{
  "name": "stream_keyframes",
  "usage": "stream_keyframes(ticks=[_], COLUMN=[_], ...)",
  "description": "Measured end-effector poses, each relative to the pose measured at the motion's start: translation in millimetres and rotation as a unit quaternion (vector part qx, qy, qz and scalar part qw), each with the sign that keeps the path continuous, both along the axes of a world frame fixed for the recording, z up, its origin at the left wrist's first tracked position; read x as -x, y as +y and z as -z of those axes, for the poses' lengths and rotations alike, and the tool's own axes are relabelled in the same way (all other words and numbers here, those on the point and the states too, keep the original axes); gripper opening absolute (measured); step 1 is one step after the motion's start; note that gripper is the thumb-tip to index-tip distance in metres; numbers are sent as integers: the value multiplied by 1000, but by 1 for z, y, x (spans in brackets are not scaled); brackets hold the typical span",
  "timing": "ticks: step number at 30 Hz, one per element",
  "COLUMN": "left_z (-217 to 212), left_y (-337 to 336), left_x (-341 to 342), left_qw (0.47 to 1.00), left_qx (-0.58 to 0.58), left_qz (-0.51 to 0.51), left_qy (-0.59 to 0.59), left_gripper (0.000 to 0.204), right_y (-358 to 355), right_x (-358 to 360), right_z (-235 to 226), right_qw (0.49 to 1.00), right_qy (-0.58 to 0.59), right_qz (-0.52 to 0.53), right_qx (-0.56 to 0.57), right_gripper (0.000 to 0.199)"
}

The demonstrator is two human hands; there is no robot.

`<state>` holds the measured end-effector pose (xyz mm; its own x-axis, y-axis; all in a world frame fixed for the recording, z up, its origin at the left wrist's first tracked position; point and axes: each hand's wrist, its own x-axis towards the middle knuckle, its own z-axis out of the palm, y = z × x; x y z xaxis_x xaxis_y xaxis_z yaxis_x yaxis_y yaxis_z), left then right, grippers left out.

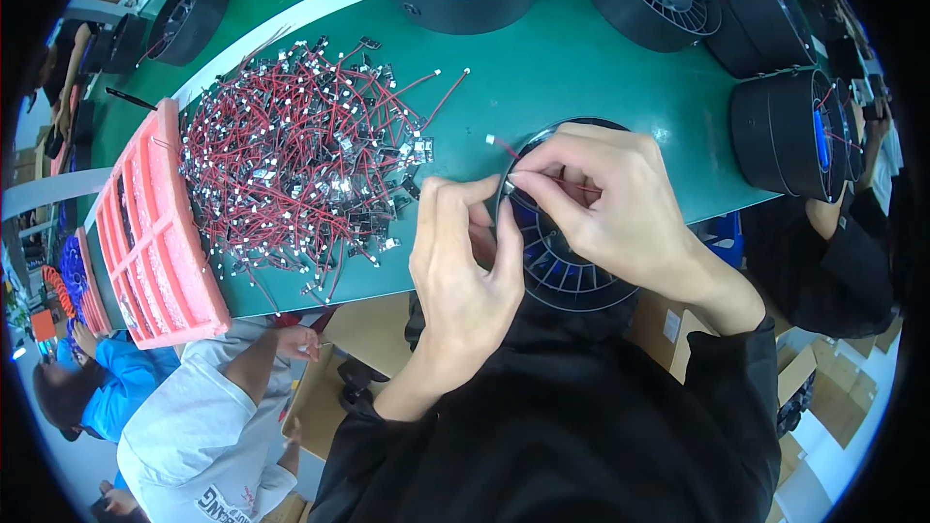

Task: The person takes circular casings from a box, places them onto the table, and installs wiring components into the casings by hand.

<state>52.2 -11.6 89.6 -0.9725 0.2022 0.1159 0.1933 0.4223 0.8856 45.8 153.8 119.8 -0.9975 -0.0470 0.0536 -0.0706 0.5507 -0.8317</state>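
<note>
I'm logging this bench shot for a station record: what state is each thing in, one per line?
Left hand: raised over the round fan, fingers curled on its rim.
Right hand: pinching a thin red wire at the fingertips.
Round black fan: lying flat at the table's edge, partly hidden by both hands.
Red wire: held, white end sticking out free.
Wire pile: loose, tangled heap.
Pink tray: flat beside the pile.
Other fans: standing apart, untouched.
</note>
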Motion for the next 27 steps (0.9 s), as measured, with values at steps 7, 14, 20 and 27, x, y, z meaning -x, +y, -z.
stream_keyframes(ticks=[7,14,20,27], left_z=[-3,-11,-13,-8], left_y=[-3,-9,-10,-10], left_x=[10,24,27,28], left_qw=[998,992,991,992], left_qx=[12,46,57,40], left_qz=[45,104,118,115], left_qy=[31,51,42,42], left_gripper=[27,24,23,22], right_y=[11,16,15,12], right_x=[-1,2,5,-1], right_z=[10,8,3,4], right_qw=[966,957,934,926], right_qy=[203,205,220,237], right_qz=[-84,-112,-132,-110], right_qx=[-133,-174,-249,-272], right_gripper=[18,21,19,19])
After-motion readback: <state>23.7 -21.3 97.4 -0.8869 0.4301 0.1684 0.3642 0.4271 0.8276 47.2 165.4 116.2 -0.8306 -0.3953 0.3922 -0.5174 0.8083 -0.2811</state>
